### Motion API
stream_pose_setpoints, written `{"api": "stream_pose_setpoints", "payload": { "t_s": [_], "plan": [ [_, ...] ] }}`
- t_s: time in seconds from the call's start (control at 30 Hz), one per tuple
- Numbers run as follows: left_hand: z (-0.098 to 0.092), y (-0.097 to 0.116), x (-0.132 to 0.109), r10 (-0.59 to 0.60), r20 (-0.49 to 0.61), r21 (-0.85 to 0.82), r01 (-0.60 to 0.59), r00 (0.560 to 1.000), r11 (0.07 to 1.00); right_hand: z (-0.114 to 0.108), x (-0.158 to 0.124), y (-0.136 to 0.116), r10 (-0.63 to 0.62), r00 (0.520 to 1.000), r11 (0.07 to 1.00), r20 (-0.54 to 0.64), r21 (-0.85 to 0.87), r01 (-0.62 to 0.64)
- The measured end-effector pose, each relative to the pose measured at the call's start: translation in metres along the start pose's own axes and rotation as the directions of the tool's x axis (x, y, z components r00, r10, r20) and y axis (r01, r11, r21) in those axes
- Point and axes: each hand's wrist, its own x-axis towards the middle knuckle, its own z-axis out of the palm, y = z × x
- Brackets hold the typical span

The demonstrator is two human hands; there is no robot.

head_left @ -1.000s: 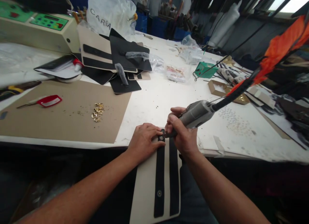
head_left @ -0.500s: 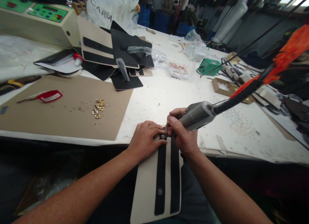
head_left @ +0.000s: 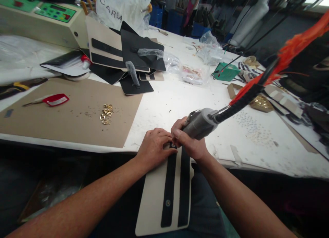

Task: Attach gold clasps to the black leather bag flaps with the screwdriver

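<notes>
A beige panel (head_left: 151, 203) with two black strips (head_left: 168, 183) slants down from the table edge over my lap. My left hand (head_left: 153, 147) grips its upper end, thumb and fingers around the top of the left strip. A small metal fastener shows between thumb and fingers there. A round metal fastener (head_left: 168, 203) sits lower on the same strip. My right hand (head_left: 190, 142) is wrapped around a grey power screwdriver (head_left: 202, 124), its tip hidden by my fingers at the strip's top. A black cable (head_left: 239, 102) with orange cord runs from its back end.
Gold-coloured metal fittings (head_left: 106, 114) and a red-handled tool (head_left: 56, 99) lie on a brown board (head_left: 84, 128) at left. Behind are stacked black and beige panels (head_left: 141, 42). A green box (head_left: 226, 72) and a cardboard box of gold pieces (head_left: 261, 103) stand at right.
My right hand and the screwdriver have moved slightly left, and the screwdriver tilts more upright. The panel's lower end has shifted a little left. My left hand stays in place.
</notes>
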Motion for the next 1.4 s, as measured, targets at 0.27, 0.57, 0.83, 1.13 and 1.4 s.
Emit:
{"api": "stream_pose_setpoints", "payload": {
  "t_s": [0.27, 0.57, 0.83, 1.13, 1.4],
  "plan": [
    [-0.003, 0.004, 0.002, -0.015, 0.003, -0.017, 0.015, 1.0, 1.0, 0.004, 0.0, 0.001, 0.009, 0.996, 0.999, -0.084, 0.032, -0.006],
    [-0.003, 0.005, 0.002, -0.014, -0.008, 0.003, 0.014, 1.0, 1.0, 0.01, -0.002, -0.006, 0.065, 0.984, 0.995, -0.165, 0.083, -0.052],
    [0.001, 0.003, -0.002, 0.005, -0.066, 0.015, -0.004, 0.998, 1.0, -0.003, -0.001, -0.042, 0.032, 0.968, 0.996, -0.25, 0.092, -0.009],
    [0.005, 0.004, -0.001, 0.047, -0.081, 0.04, -0.044, 0.996, 0.998, -0.089, -0.112, -0.022, 0.297, 0.7, 0.796, -0.649, -0.237, -0.557],
    [0.006, 0.012, -0.007, 0.064, -0.164, 0.169, -0.036, 0.984, 0.985, -0.106, -0.183, -0.015, -0.102, 0.601, 0.736, -0.793, -0.467, -0.491]
  ]
}}
